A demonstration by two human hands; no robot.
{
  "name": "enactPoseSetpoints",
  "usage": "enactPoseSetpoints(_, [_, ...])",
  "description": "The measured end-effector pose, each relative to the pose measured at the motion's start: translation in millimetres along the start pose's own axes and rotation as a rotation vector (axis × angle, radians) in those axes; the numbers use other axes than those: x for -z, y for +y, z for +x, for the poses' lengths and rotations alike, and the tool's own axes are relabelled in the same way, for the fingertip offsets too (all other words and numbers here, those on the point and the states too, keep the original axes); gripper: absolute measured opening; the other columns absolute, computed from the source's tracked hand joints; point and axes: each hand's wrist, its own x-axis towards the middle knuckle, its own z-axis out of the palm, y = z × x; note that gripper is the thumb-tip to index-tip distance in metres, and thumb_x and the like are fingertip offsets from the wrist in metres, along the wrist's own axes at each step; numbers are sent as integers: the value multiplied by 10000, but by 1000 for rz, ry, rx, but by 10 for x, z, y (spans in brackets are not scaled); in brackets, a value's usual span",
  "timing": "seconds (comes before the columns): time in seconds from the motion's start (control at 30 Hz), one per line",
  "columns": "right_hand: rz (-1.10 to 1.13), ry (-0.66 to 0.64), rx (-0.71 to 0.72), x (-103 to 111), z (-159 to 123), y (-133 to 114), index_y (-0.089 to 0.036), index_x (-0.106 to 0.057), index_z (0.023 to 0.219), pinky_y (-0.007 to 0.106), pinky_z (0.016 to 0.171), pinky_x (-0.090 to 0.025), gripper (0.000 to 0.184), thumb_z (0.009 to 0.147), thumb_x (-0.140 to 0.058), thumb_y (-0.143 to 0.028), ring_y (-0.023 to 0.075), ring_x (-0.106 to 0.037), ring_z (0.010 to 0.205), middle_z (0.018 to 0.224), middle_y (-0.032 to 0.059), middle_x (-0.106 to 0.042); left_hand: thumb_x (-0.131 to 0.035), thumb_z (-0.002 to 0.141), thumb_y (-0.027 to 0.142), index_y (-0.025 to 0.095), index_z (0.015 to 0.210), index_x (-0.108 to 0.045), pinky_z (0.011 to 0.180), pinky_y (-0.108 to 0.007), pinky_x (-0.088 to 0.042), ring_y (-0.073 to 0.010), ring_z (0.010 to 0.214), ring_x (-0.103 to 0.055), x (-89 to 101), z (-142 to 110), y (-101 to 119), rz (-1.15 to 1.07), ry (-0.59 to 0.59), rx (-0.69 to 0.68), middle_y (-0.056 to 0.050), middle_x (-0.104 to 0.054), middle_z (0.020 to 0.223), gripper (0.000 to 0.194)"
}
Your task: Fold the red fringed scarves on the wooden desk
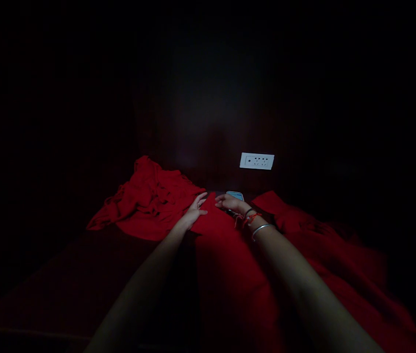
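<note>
A long strip of red cloth (226,255) runs from between my hands down towards me. My left hand (194,212) rests against the strip's left edge near its far end, thumb and fingers spread apart. On the opposite edge, the bent fingers of my right hand (230,202) come together at the fabric in what looks like a pinch. Dim light hides the exact contact of the fingertips. Several bracelets (254,218) circle my right wrist. A phone (235,195) with a lit screen lies just behind that hand, partly covered by it.
A crumpled heap of red fabric with fringes (152,193) lies to the left. More red fabric (325,245) spreads along the right, under my right forearm. A white socket panel (256,161) is on the dark wall behind. The dark tabletop (83,274) fades into shadow.
</note>
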Motion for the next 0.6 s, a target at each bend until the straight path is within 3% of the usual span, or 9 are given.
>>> enactPoseSetpoints(0.17, [122, 39, -5, 110, 27, 70, -148, -514, 751, 159, 514, -379, 112, 738, -410, -188, 56, -450, 520, 622, -30, -520, -494, 574, -13, 242, 1189, -303, 789, -273, -417, -148, 931, -499, 11, 29, -27, 25, 75, 6, -41, -467, 1046, 693])
enactPoseSetpoints(0.3, [225, 71, 6, 159, 17, 96, -155, -482, 836, 174, 560, -397, 122, 729, -429, -180, 63, -461, 571, 694, -28, -518, -482, 596, -16, 232, 1172, -330, 760, -266, -428, -134, 881, -520, 1, 34, -52, 118, 76, 58, -50, -445, 1048, 646])
enactPoseSetpoints(0.37, [298, 48, 4, 133, 19, 99, -161, -480, 903, 188, 587, -410, 209, 695, -482, -179, 73, -479, 607, 748, -19, -535, -469, 588, -32, 236, 1166, -344, 768, -270, -425, -138, 899, -516, 2, 22, -47, 127, 36, 29, -49, -447, 1066, 650])
enactPoseSetpoints(0.47, [437, -12, 46, 66, 57, 98, -194, -402, 1106, 197, 635, -424, 478, 649, -534, -157, 77, -510, 676, 881, -2, -549, -478, 575, -35, 234, 1152, -371, 812, -279, -403, -156, 982, -480, 13, 2, -31, 102, -22, -35, -55, -427, 1136, 645])
enactPoseSetpoints(0.53, [477, -33, 92, 33, 108, 95, -221, -316, 1208, 202, 627, -433, 611, 642, -523, -124, 71, -519, 648, 874, -5, -562, -501, 579, -15, 238, 1159, -368, 827, -287, -393, -165, 1011, -463, 20, -3, -21, 87, -45, -48, -62, -396, 1185, 646])
enactPoseSetpoints(0.6, [422, -11, 120, 19, 170, 96, -233, -306, 1234, 210, 595, -440, 628, 649, -493, -100, 67, -513, 578, 809, -15, -581, -531, 588, 12, 249, 1192, -325, 817, -285, -398, -166, 1004, -468, 30, -4, 0, 102, -21, -36, -71, -359, 1219, 681])
